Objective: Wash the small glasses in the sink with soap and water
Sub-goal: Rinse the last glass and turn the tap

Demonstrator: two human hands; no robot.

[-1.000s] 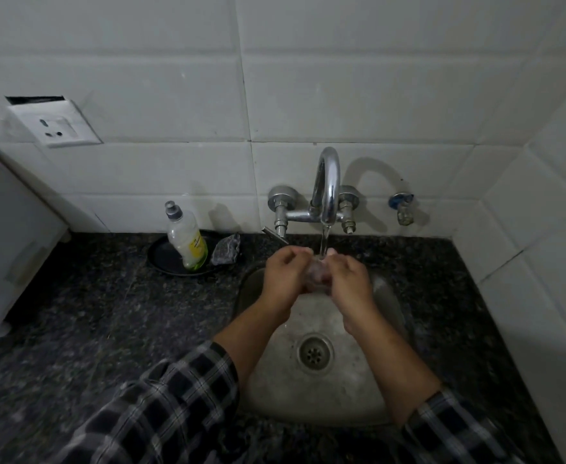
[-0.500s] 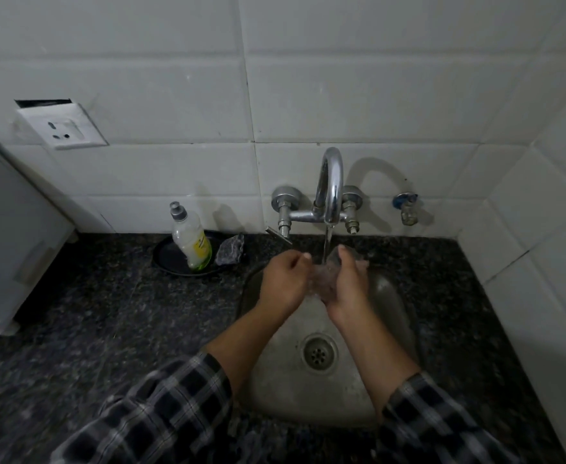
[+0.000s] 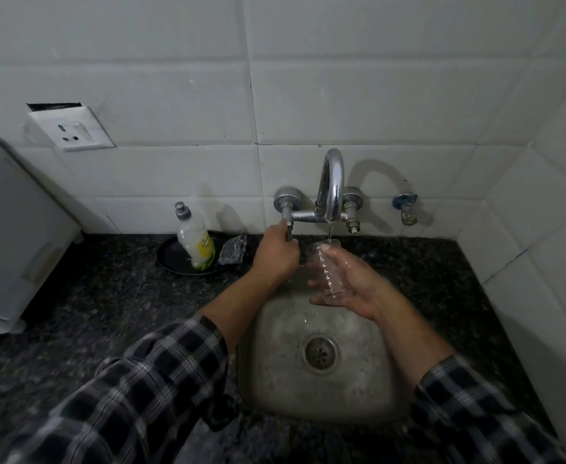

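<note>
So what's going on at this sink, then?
A person is washing a small glass over a steel sink. The right hand holds the glass under the spout, where a thin stream of water runs. The left hand grips the tap lever. A soap bottle and a scrubber sit in a black dish on the counter to the left.

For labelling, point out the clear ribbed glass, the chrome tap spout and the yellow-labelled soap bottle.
Clear ribbed glass [image 3: 330,274]: head view, ribbed side wall.
Chrome tap spout [image 3: 336,189]: head view, descending front limb.
Yellow-labelled soap bottle [image 3: 196,244]: head view, mid body.
</note>
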